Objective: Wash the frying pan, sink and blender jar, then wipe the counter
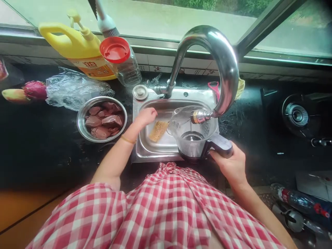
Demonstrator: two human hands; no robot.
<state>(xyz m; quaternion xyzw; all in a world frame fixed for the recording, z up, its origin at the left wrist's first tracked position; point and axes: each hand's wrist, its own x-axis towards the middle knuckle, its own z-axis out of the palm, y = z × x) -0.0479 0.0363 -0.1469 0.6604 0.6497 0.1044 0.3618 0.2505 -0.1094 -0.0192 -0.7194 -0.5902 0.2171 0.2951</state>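
Note:
My right hand (232, 162) grips the black handle of a clear jug (192, 138) with a dark base. The jug is held over the right side of the steel sink (145, 152), under the end of the curved faucet (228, 69). No water stream can be made out. My left hand (147, 117) hovers over the left part of the sink, fingers curled in, with nothing visible in them. Just below and right of it lies a tan scrubbing sponge (158, 131) in the basin, apart from the hand.
Left of the sink stands a steel bowl (81, 128) of dark red meat pieces. Behind it are a plastic bag (70, 90), a yellow jug with a pump (85, 52) and a red-lidded jar (127, 69). A pink peeler (214, 89) and a stove burner (297, 116) are rightward.

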